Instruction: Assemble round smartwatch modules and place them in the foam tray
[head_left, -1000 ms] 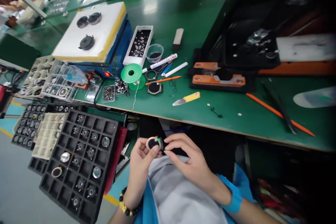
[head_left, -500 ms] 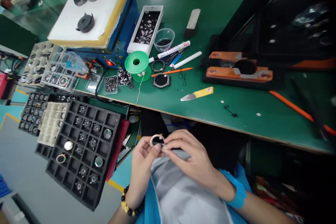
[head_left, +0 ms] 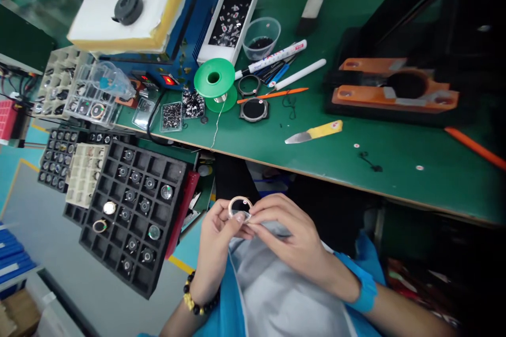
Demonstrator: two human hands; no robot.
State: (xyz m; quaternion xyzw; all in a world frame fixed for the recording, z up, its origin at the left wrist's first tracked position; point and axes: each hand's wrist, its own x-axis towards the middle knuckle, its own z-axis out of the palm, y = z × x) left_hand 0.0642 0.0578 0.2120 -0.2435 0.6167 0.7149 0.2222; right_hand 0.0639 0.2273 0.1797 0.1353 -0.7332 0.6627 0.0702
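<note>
Your left hand (head_left: 217, 233) gripped the watch (head_left: 240, 206); your right hand (head_left: 293, 231) touched its edge, grip unclear. A knife (head_left: 315, 131) lay beyond your right hand.

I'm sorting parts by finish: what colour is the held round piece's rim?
The rim is pinkish gold, best seen in the head view.

Small-parts assembly workshop: tray (head_left: 173, 171) of round watch-like parts (head_left: 147, 256) left of hands (head_left: 290, 229), green surface (head_left: 340, 160) beyond them carrying wire spool (head_left: 223, 84), yellow-handled knife (head_left: 312, 132), orange fixture (head_left: 363, 97).
</note>
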